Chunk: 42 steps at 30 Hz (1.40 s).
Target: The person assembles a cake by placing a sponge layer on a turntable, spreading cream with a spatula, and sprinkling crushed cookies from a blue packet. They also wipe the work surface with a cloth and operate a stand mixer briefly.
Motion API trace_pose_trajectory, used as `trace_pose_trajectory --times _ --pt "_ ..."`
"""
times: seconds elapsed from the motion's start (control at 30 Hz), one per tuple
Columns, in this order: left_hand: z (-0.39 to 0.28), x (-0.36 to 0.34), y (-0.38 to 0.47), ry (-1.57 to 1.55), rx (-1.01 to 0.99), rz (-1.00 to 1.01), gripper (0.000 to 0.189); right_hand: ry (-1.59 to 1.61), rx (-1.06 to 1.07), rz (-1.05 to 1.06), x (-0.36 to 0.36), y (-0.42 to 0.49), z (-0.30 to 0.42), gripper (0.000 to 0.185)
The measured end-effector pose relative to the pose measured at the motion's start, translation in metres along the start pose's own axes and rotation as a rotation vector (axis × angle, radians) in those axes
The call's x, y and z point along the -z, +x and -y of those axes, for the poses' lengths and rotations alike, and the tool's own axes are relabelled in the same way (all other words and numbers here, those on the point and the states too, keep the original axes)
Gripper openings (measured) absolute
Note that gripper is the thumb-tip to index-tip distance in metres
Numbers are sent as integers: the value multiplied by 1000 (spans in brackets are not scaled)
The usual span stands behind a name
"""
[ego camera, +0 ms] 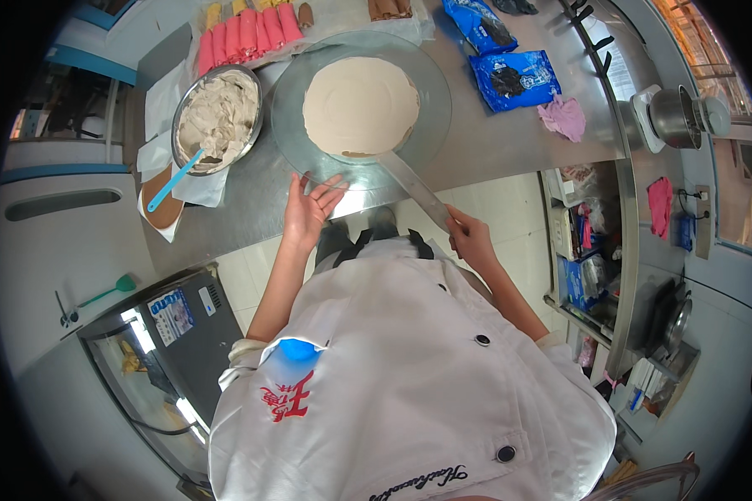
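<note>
My right hand (470,238) grips a long metal icing spatula (417,191). Its blade tip rests at the near edge of a round layer coated in pale beige cream (360,103). Beneath that layer is a round glass cake turntable (435,94), and a brown patch shows through at the near rim. My left hand (313,206) is at the turntable's near left edge, palm up with fingers apart and nothing in it. To the left a metal bowl (177,134) holds whipped beige cream (222,106), with a blue-handled spatula (175,180) leaning in it.
Pink rolls (250,34) lie on a lined tray behind the bowl, with brown folded pieces (390,9) beside them. Two blue packets (514,80) and a crumpled pink cloth (563,118) lie at right. A brown round sheet (161,200) overhangs white paper near the front-left edge.
</note>
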<state>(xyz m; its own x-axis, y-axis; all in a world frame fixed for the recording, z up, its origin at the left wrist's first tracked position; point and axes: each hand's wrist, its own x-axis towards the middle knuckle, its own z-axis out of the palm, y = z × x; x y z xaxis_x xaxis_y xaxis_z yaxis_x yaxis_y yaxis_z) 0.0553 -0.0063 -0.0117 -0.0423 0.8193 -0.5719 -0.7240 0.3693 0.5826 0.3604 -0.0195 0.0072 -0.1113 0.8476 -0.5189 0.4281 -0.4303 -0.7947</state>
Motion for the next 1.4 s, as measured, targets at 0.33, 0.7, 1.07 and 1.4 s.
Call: trace_pose_trajectory --times 0.33,0.7,1.07,1.4 --pt "-5 1 6 81 -104 -52 53 -56 -4 26 -9 -1 7 32" --pt "-14 14 10 81 -123 -55 57 -71 14 26 -10 4 9 32" --pt "-20 12 4 132 -145 -132 63 -49 -4 53 -14 8 13 33" --pt "-20 19 9 119 -264 -60 66 -72 -10 79 -20 8 16 32"
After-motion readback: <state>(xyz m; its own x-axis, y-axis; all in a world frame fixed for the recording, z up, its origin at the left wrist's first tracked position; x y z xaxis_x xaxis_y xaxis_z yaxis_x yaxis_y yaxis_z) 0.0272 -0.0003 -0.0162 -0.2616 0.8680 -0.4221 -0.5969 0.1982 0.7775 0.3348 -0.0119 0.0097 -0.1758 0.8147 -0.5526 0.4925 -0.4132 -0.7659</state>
